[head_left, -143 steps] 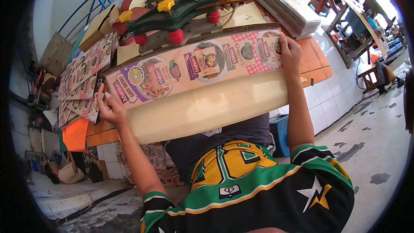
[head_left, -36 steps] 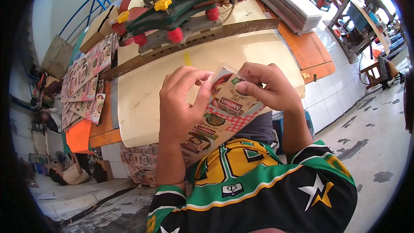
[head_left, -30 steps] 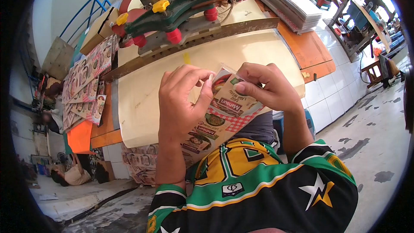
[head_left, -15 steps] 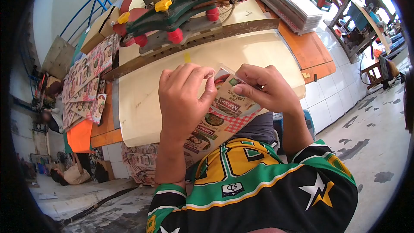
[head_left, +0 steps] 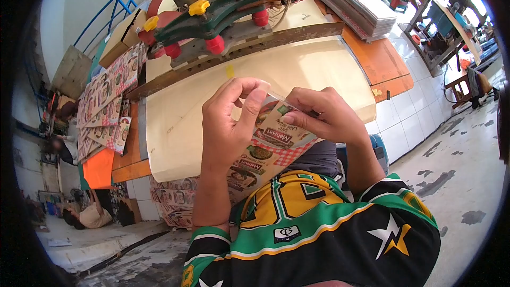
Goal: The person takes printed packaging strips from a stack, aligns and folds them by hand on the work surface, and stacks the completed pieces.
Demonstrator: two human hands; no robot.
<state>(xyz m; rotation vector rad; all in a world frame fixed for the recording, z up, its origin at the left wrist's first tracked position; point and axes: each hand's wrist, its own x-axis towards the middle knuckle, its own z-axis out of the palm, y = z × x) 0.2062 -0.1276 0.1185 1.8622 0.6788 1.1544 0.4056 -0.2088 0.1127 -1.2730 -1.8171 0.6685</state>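
Note:
A long printed strip [head_left: 273, 151] with food pictures and red checks hangs slanted over my lap, its upper end between my two hands. My right hand [head_left: 321, 114] grips the strip's upper right edge between thumb and fingers. At its upper left corner, my left hand [head_left: 234, 114] has thumb and index finger pinched together, with something thin and clear showing at the fingertips. Behind the hands lies a cream sheet [head_left: 180, 138] on the worktable, below a metal bar [head_left: 228, 61].
A green machine clamp [head_left: 212, 18] with yellow knobs and red feet stands behind the bar. Printed strips [head_left: 109, 93] are piled at the left, near an orange sheet [head_left: 98, 169]. Stacked boards [head_left: 353, 2] lie back right. A person [head_left: 93, 212] is low at far left.
Since the earliest frame, the printed strip has come off the cream sheet down over my lap, and both hands have moved together at its end. Lately my right hand has shifted slightly left.

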